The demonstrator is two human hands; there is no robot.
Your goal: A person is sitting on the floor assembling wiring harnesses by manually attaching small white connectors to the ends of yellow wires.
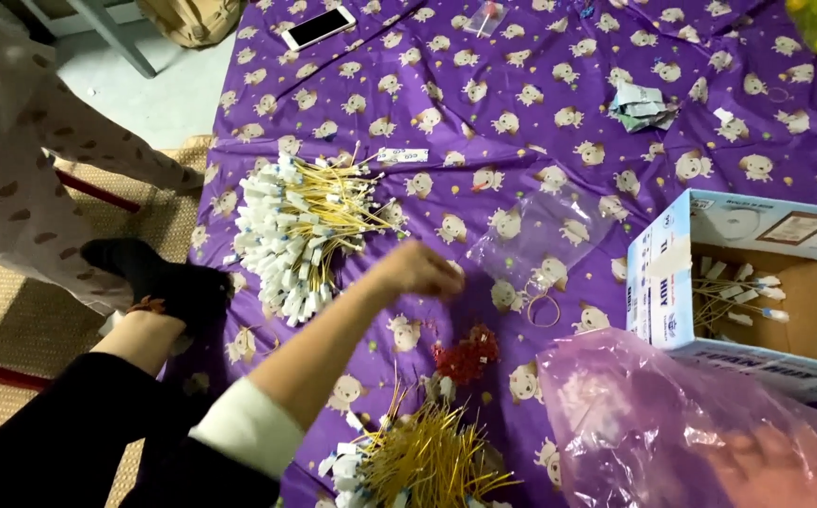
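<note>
My left hand [420, 268] reaches out over the purple patterned cloth [521, 122], fingers curled down and blurred, beside a clear plastic bag [542, 235]. Whether it grips anything is unclear. To its left lies a big pile of yellow ties with white tags [300, 230]. A second pile of the same ties [418, 461] lies under my forearm, near a small heap of red bits [466, 357]. My right hand [777, 470] shows dimly through a pink plastic bag [653, 414] at the bottom right and holds it.
An open cardboard box [658, 282] with a few tagged ties inside stands at the right. A rubber band [542, 309] lies by the clear bag. A phone [318, 26] and folded papers [642, 105] lie farther off. Another person's leg in a black sock [159, 273] rests at the cloth's left edge.
</note>
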